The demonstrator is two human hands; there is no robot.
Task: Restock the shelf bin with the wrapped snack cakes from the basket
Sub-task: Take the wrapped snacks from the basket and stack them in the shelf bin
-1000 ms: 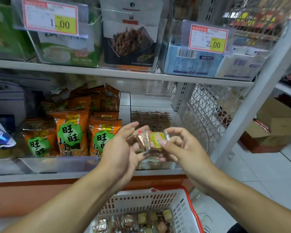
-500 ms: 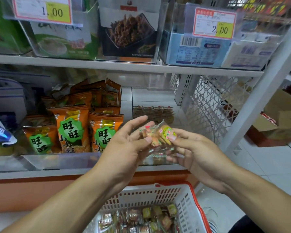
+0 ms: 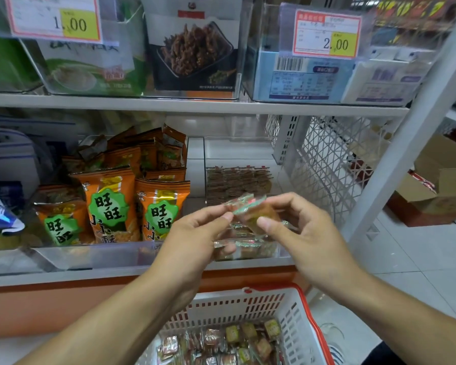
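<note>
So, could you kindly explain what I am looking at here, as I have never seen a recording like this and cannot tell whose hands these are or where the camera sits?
There is no machine here: a person wears one wide-angle camera on the head, looking forward and down, so the two bare arms are the wearer's own. The left hand and right hand together pinch a small snack cake in a clear wrapper with green and pink print, held in front of a clear plastic shelf bin that already holds similar wrapped cakes. Beside that bin stand orange crinkly snack bags with green labels. On the shelf above hang two price tags, one reading 1.00 and one 2.00. Below the arms sits a white plastic basket with a red rim, with more wrapped cakes in it.
</note>
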